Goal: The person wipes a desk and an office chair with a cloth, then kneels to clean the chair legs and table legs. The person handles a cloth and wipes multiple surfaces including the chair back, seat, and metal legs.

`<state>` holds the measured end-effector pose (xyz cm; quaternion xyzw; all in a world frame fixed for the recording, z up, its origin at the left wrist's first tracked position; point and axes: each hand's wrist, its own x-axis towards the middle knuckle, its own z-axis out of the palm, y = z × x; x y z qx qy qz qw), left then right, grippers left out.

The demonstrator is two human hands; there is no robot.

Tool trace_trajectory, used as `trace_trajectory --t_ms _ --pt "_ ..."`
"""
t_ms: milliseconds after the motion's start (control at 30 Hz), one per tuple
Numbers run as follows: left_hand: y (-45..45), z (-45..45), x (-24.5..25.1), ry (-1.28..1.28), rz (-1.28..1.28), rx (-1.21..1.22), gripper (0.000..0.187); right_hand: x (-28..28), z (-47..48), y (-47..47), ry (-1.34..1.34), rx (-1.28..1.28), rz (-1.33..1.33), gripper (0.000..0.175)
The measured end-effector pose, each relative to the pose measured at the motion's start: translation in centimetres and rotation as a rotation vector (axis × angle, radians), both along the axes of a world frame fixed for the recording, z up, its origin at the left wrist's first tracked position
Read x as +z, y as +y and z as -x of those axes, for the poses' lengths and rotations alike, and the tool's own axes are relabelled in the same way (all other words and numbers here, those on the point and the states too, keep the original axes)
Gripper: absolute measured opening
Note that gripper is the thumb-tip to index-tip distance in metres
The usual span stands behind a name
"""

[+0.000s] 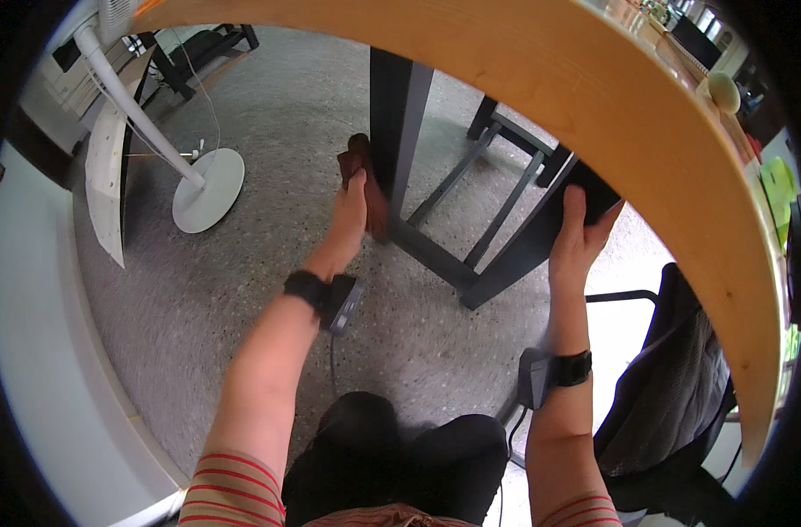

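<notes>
A brown cloth (374,204) is in my left hand (349,207), pressed along the side of a dark table leg (400,125). Some of my left fingers are hidden by the cloth. My right hand (575,230) grips the other dark leg (528,244), its thumb on the face and the remaining fingers partly hidden at the edge. A dark bar (436,253) joins the two legs low down. Above them curves the wooden edge of the tabletop (505,53). Each wrist wears a black strap with a small dark device and a cable.
On the left, a white pole stands on a round base (209,191), beside a white curved panel (105,178). A dark-backed chair (670,375) is close on my right. Speckled floor (242,316) spreads below, with a pale wall (38,329) at far left.
</notes>
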<state>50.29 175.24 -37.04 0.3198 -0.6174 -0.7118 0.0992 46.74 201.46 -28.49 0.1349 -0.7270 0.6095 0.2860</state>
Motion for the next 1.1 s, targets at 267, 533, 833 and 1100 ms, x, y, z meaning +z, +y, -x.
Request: trace_trajectory --t_ms 267,533,833,1100 --pt "3.2 2.9 9.7 0.576 2.033 -0.239 0.047 0.1 -1.0 -0.2 -0.056 0.144 0.118 0.045" --pt "1.2 1.6 1.4 0.213 1.883 -0.538 0.036 0.9 -1.6 0.4 -0.1 0.12 -0.064 0.028" --pt "-9.9 -6.9 -1.1 -0.005 0.556 -0.244 0.04 -1.7 -1.0 0.1 -0.094 -0.025 -0.162 0.025" --pt "-9.9 8.9 11.6 0.752 -0.421 -0.891 0.036 -2.6 -0.7 0.9 0.007 -0.078 -0.123 0.035"
